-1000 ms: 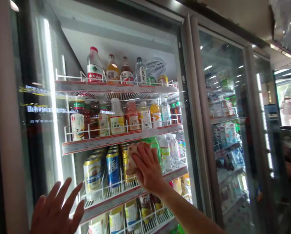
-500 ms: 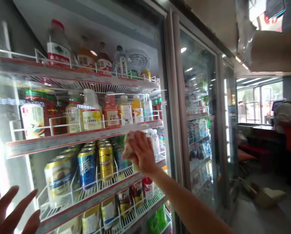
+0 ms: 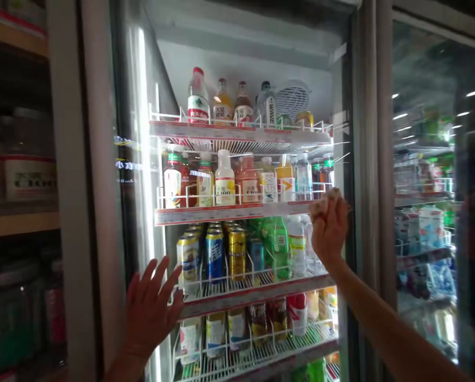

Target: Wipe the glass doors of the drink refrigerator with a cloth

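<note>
My right hand (image 3: 329, 228) presses a pale folded cloth (image 3: 320, 206) against the glass door (image 3: 343, 159) of a drinks fridge, near the door's right edge at the level of the second shelf. My left hand (image 3: 152, 305) lies flat on the same glass lower left, fingers spread, holding nothing. Behind the glass stand rows of bottles (image 3: 225, 183) and, one shelf down, cans (image 3: 215, 254).
A grey door frame (image 3: 72, 185) borders the fridge on the left, with wooden shelves of jars (image 3: 26, 178) beyond it. A second glass-door fridge (image 3: 432, 201) stands to the right, full of cartons and bottles.
My right hand has slid the cloth to the right and upward across the glass. The view has swung back left, so the shop counter and the person there are out of sight.
</note>
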Demonstrator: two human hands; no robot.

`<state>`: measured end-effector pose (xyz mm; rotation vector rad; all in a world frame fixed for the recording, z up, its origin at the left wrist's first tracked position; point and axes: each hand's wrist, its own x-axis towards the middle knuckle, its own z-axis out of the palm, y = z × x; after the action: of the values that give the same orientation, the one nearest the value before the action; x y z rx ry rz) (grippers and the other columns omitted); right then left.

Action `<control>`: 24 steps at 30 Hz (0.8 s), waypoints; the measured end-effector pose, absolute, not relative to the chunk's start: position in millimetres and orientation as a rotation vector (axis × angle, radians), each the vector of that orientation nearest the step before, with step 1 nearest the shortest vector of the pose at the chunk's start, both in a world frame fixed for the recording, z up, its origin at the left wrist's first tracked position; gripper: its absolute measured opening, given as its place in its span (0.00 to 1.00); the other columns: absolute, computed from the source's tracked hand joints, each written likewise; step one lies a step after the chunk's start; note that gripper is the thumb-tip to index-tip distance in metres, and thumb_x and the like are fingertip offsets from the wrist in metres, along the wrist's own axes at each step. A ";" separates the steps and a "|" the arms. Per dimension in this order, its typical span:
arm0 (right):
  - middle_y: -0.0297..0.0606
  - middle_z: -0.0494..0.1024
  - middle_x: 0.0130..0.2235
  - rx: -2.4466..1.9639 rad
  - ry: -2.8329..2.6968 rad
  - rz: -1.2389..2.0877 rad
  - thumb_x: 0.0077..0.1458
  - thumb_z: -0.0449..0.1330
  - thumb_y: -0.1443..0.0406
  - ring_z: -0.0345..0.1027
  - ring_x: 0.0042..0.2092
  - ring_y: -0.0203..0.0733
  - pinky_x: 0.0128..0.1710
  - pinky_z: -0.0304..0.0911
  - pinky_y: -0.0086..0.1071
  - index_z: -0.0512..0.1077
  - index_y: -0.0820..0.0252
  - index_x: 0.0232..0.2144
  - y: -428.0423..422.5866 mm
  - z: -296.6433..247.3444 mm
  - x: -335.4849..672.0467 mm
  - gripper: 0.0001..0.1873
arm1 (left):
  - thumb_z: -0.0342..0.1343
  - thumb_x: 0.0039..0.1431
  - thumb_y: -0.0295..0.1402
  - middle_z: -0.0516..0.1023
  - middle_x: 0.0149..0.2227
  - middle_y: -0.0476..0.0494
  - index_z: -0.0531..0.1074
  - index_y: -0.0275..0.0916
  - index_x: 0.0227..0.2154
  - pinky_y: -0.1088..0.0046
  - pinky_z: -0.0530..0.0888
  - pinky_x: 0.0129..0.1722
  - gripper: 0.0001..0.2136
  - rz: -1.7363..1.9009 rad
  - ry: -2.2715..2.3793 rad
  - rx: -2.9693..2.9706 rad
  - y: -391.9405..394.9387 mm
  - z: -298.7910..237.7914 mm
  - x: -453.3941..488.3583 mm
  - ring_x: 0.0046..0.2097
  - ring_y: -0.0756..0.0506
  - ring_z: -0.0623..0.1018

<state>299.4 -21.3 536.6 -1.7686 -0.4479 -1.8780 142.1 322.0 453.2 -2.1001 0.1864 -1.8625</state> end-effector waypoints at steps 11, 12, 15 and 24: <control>0.46 0.47 0.67 -1.703 -0.494 -2.071 0.61 0.44 0.65 0.44 0.66 0.55 0.59 0.51 0.58 0.43 0.55 0.66 -22.3 545.3 304.7 0.32 | 0.51 0.60 0.35 0.55 0.65 0.49 0.53 0.51 0.62 0.60 0.47 0.65 0.27 -2.088 0.309 -2.222 314.6 451.2 144.1 0.66 0.45 0.53; 0.48 0.46 0.67 -1.654 -0.409 -2.082 0.61 0.43 0.66 0.43 0.66 0.57 0.58 0.51 0.60 0.42 0.57 0.66 -23.9 551.3 307.0 0.32 | 0.51 0.60 0.37 0.56 0.64 0.50 0.53 0.52 0.62 0.60 0.48 0.65 0.26 -2.110 0.295 -2.261 314.8 450.8 144.0 0.66 0.45 0.54; 0.44 0.43 0.68 -1.740 -0.545 -2.073 0.61 0.44 0.64 0.40 0.67 0.56 0.60 0.51 0.58 0.41 0.55 0.66 0.0 551.0 293.6 0.32 | 0.52 0.60 0.39 0.57 0.64 0.51 0.53 0.55 0.61 0.59 0.48 0.65 0.27 -2.118 0.305 -2.314 315.2 449.2 144.1 0.65 0.44 0.56; 0.49 0.52 0.65 -1.739 -0.326 -2.069 0.61 0.42 0.64 0.47 0.65 0.55 0.58 0.53 0.56 0.46 0.60 0.65 -31.2 570.3 308.9 0.30 | 0.51 0.60 0.39 0.57 0.64 0.54 0.55 0.57 0.60 0.59 0.47 0.65 0.26 -2.172 0.336 -2.363 314.1 448.7 144.6 0.65 0.44 0.56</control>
<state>308.9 -31.2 570.3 -1.7385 -0.3255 -2.0687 144.6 314.1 448.7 -2.3628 0.3355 -2.1718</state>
